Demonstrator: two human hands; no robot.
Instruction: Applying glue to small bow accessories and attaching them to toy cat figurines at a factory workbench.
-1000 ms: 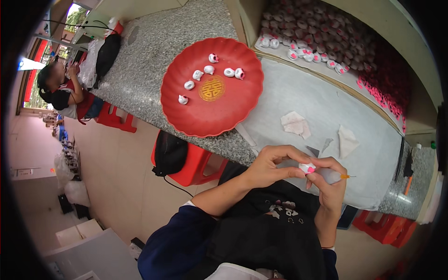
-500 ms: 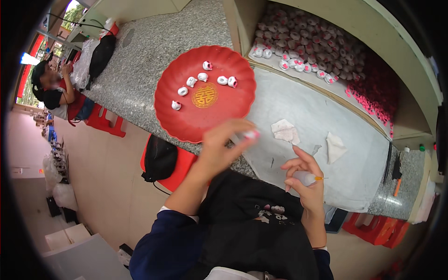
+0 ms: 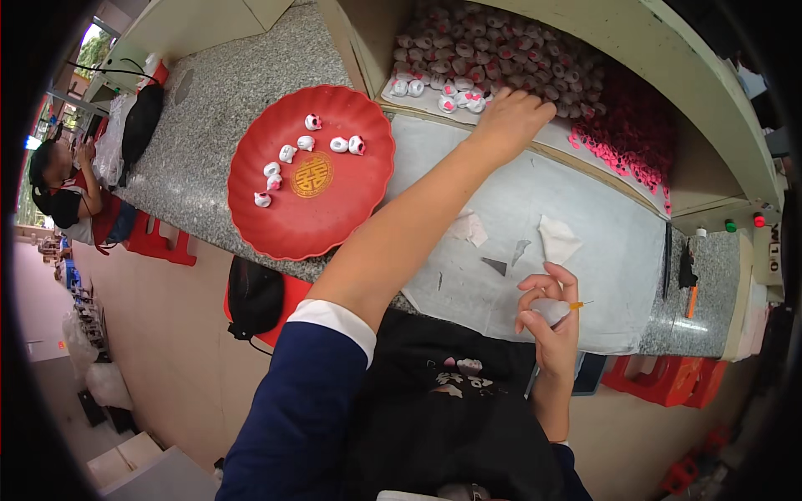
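Note:
My left hand (image 3: 511,125) reaches across the bench to the front of a heap of small white figures (image 3: 501,58), some with pink parts. Its fingertips are hidden behind the hand, so whether they grip a figure cannot be seen. My right hand (image 3: 555,334) is closed round a small translucent squeeze bottle (image 3: 550,311) with an orange needle tip, held above the grey sheet (image 3: 468,305). To the left, a red scalloped plate (image 3: 351,213) with a gold emblem carries several white figures (image 3: 287,154), some with pink on them.
Small pink pieces (image 3: 635,146) lie right of the heap, under the shelf (image 3: 668,50). Folded white cloths (image 3: 558,240) and dark scraps (image 3: 494,265) rest on the sheet. A black bag (image 3: 255,296) sits on a red stool at the bench's front. Another person (image 3: 71,188) sits far left.
My left hand has gone from beside the plate, where it held a white-and-pink figure, to the heap. One more figure stands on the plate. My right hand keeps the bottle.

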